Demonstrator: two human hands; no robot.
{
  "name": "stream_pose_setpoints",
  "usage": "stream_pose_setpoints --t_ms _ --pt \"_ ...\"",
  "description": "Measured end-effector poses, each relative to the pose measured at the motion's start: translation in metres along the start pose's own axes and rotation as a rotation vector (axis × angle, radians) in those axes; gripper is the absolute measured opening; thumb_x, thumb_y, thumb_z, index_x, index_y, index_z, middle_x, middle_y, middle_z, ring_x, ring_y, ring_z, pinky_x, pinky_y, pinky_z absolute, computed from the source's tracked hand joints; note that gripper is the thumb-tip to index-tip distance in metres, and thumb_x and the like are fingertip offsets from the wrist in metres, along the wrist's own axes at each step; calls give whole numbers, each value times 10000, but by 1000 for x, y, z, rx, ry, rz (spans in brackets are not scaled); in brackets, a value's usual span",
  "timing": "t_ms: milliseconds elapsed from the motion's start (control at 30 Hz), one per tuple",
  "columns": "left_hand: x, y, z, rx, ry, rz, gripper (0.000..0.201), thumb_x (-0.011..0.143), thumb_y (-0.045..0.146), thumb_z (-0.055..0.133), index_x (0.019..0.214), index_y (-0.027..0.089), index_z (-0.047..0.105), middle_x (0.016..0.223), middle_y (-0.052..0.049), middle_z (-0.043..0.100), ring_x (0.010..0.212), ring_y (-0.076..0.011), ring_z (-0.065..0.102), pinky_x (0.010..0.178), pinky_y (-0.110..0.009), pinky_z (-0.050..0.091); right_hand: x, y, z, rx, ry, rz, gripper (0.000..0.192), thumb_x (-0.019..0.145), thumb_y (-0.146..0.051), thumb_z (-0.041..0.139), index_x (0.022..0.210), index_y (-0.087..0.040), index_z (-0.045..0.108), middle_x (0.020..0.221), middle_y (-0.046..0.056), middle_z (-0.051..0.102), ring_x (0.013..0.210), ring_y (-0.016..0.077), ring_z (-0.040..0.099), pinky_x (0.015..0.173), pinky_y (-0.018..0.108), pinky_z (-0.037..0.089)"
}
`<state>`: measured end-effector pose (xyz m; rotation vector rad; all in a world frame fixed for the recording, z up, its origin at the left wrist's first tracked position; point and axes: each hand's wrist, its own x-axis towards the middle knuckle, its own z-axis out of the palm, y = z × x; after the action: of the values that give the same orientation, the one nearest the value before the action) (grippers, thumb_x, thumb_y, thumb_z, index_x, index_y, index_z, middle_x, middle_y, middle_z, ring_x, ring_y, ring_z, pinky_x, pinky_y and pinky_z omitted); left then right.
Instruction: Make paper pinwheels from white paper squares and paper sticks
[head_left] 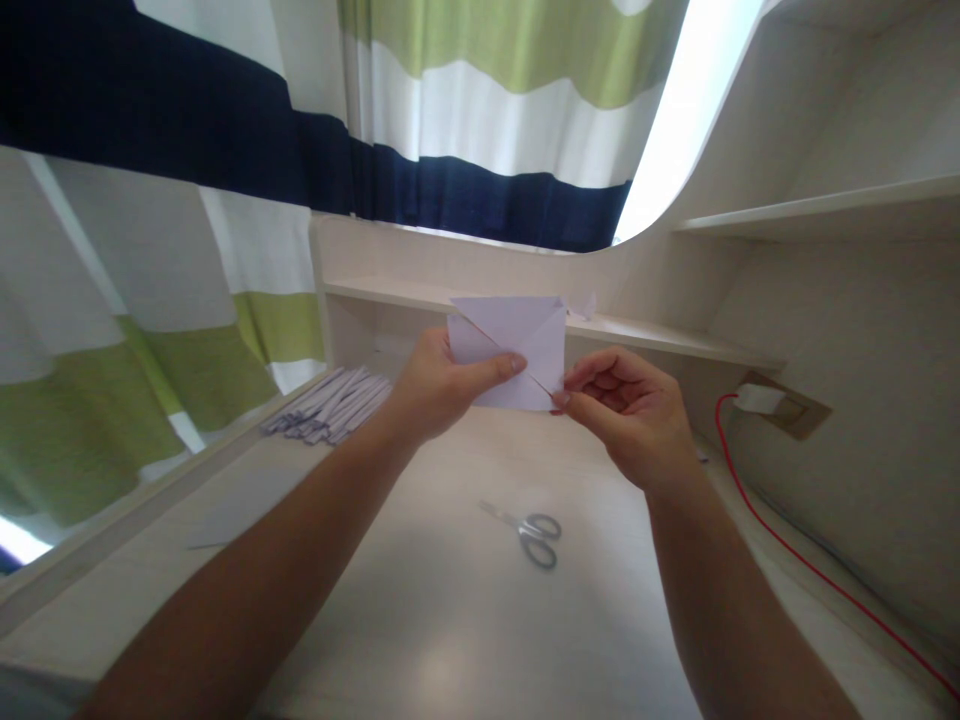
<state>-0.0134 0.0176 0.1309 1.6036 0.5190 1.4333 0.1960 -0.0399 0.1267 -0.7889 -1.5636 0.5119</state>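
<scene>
white desk, one scissors, two hands pinching one folded paper

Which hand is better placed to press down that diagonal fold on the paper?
Right, probably. The right hand pinches the folded paper at the crease's lower end, fingertips on the fold line. The left hand grips the sheet's middle, steadying it.

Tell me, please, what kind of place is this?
Probably a study corner in a home: a pale desk with built-in shelves beside a striped curtain. Scissors and paper strips lie on the desk.
</scene>
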Motion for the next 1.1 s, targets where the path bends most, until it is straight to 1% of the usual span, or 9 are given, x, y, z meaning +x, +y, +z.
stream_pose_setpoints --t_ms 133,300,467,567,733,867,967,1100 --pt "0 -1 0 9 2 1 419 673 421 983 990 191 832 1050 -95 848 986 -330 804 858 -421 683 0 -1 0 27 -4 2 247 755 -228 907 862 -242 684 791 -5 726 707 164 713 694 325 651" --pt "0 -2 -1 8 -2 13 415 683 412 978 1011 202 832 1069 -85 847 991 -310 804 872 -402 676 2 -2 0 76 -25 23 295 733 -225 928 877 -237 670 782 -12 726 671 147 701 660 304 635" --pt "1 -4 0 5 -2 11 440 667 416 983 1006 181 828 1071 -98 847 1005 -321 802 867 -396 675 3 1 -1 89 -48 68 339 741 -234 924 934 -243 645 771 -22 743 685 160 724 691 326 658" --pt "0 -6 1 21 15 13 435 676 414 978 1010 177 833 1058 -98 848 988 -321 803 847 -389 676 3 3 -1 116 -58 80 317 775 -217 898 964 -241 644 791 -21 757 698 155 726 713 329 672" --pt "0 -9 3 16 2 17 428 681 410 977 1000 163 834 1045 -102 849 973 -317 808 842 -383 679 4 4 -2 128 -75 47 334 767 -162 901 968 -230 642 762 -28 768 660 138 733 675 280 642" --pt "2 -9 1 3 -4 43 448 694 402 971 1039 154 829 1073 -107 847 994 -313 807 846 -366 675 4 4 -3 124 -86 54 341 767 -174 912 979 -219 648 745 -20 775 663 151 754 663 280 635" --pt "2 -9 -1 14 -1 54 424 703 382 969 1036 160 831 1076 -102 847 993 -306 807 847 -356 670 4 5 -4 115 -85 48 307 772 -167 905 964 -211 670 785 -10 778 695 153 754 690 295 644" --pt "2 -9 0 -1 6 34 361 713 354 961 993 165 834 1033 -94 850 948 -297 808 818 -358 671 4 5 -4 112 -67 27 288 754 -128 897 931 -211 685 806 -16 769 689 135 735 691 280 629"
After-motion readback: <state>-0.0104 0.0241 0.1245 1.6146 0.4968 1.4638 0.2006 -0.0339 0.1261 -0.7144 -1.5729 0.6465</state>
